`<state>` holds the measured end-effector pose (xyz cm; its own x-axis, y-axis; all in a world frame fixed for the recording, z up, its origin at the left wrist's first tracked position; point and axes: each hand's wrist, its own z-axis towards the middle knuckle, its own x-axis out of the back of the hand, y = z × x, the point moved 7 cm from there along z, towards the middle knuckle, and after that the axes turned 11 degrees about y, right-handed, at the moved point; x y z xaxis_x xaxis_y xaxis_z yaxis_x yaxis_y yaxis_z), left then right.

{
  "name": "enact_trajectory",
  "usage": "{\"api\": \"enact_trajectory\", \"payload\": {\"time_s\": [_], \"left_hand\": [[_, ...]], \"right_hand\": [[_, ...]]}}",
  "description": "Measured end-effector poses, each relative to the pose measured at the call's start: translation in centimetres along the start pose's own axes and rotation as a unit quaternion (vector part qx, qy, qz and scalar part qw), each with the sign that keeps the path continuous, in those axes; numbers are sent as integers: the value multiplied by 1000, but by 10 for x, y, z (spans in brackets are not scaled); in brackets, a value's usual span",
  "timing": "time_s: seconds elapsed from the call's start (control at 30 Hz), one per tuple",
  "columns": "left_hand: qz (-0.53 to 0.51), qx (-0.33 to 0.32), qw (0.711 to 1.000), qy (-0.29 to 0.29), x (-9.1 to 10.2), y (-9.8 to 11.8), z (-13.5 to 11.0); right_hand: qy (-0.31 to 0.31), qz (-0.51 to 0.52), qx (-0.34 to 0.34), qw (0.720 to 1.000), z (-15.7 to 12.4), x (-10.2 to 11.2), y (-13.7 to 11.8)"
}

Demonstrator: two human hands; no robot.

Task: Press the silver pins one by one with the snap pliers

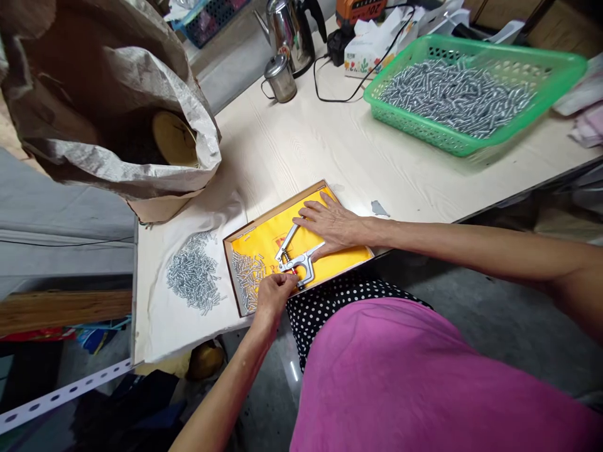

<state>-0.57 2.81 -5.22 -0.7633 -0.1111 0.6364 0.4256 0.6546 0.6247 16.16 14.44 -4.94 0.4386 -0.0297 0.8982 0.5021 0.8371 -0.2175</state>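
My right hand (332,223) lies over the handles of silver hand pliers (291,240), fingers on one handle and thumb side on the other. The handles are spread apart, and a spring shows near the pivot. At the jaw end, my left hand (274,294) pinches with thumb and forefinger; whatever is between them is too small to make out. A bit of red shows beside those fingertips. Under both hands is a shallow tray (257,227) with a yellow, printed bottom. Small silver metal pieces (247,276) lie loose at its left end.
Left of the tray, a heap of similar metal pieces (192,270) lies on white cloth. A large open sack (174,188) stands at the table's left. Farther back are a green basket (459,147) full of silver pieces, a metal cup (281,81), a kettle (292,37) and a black cable (336,100).
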Motion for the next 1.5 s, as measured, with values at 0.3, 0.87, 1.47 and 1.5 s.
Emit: {"api": "enact_trajectory", "payload": {"time_s": [0.3,0.87,1.47,1.5], "left_hand": [[14,-1,1000,-19,-2,2,0],[-10,1,999,-49,-7,0,2],[202,-382,894,118,-1,45,-20],[222,-426,869,119,-7,51,-20]], "right_hand": [[-37,-2,-16,999,12,-1,13],[-71,-16,3,997,26,2,16],[-112,25,-42,992,-6,26,-12],[-118,23,-38,992,-6,27,-15]]}}
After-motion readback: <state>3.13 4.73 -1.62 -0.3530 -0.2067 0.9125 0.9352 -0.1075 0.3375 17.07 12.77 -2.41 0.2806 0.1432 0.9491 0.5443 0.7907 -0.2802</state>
